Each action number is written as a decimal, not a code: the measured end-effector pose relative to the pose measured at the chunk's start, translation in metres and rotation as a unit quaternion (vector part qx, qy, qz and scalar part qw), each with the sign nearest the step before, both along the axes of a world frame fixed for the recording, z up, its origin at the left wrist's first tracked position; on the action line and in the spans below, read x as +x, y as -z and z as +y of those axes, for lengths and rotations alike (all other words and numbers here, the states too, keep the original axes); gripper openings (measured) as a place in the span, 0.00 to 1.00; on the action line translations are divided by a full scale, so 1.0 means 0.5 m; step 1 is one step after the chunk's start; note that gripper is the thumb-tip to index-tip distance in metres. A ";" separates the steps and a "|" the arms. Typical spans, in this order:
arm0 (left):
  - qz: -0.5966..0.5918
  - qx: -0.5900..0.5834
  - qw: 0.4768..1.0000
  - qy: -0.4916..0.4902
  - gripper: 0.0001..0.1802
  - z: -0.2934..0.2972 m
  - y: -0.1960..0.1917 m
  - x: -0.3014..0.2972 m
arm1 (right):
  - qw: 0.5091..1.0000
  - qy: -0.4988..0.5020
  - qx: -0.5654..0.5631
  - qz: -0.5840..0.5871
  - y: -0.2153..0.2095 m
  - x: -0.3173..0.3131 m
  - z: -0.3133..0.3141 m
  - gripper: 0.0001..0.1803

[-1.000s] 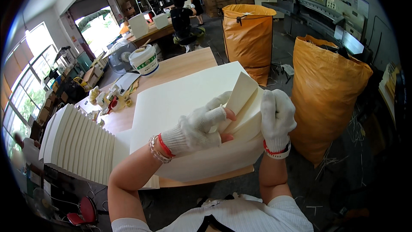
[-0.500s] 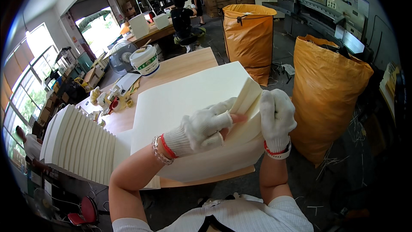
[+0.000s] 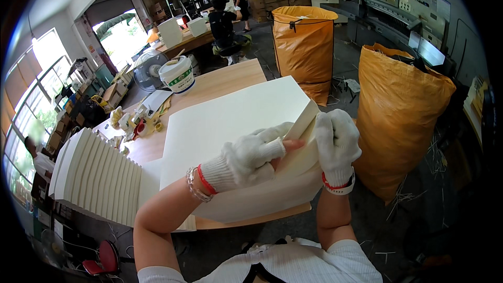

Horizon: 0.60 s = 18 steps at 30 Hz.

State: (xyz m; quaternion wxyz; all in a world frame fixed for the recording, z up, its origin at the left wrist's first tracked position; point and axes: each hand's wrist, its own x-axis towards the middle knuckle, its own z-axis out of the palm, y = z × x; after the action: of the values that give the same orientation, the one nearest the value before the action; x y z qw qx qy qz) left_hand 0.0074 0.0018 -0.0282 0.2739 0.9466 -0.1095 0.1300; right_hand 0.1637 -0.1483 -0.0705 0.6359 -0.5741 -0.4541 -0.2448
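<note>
A big stack of cream-white paper sheets [image 3: 225, 110] lies on the wooden table in front of me. At its right end, several sheets form a raised, bent flap [image 3: 302, 119]. My right hand [image 3: 338, 139], in a white knitted glove, is closed on the right edge of the sheets; its fingertips are hidden. My left hand [image 3: 250, 153], gloved with bare fingertips showing, rests across the stack. Its fingers are stretched out, with one bare finger reaching into the gap beside the flap.
On the left stands a staggered pile of white paper blocks [image 3: 97, 175]. Behind the stack are a white bucket [image 3: 177, 75], a fan [image 3: 149, 71] and tape rolls [image 3: 140, 128]. Two orange sacks [image 3: 401, 126] stand on the floor to the right. Other people are farther back and at far left.
The raised flap of paper has narrowed and its edge stands more sharply. My left finger has slid slightly right. My right hand has barely shifted. The person at far left has moved.
</note>
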 end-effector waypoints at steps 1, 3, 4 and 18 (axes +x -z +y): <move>0.008 -0.013 1.000 0.003 0.18 -0.001 -0.001 0.000 | 1.000 0.006 -0.001 -0.008 0.001 0.002 0.000 0.12; -0.045 -0.031 0.998 0.022 0.18 -0.006 0.000 0.006 | 1.000 0.014 0.003 -0.011 0.002 0.002 0.000 0.12; -0.044 -0.017 0.999 0.008 0.18 -0.009 -0.002 0.005 | 1.000 0.017 0.007 -0.006 0.002 0.001 0.001 0.12; 0.030 -0.037 0.999 0.009 0.26 0.001 0.004 0.005 | 1.000 0.012 0.012 0.004 0.002 -0.001 0.005 0.15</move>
State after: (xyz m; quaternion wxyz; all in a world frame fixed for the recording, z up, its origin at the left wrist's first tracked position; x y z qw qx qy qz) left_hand 0.0098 0.0022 -0.0300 0.3133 0.9383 -0.1044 0.1028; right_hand 0.1634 -0.1458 -0.0714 0.6419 -0.5727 -0.4414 -0.2555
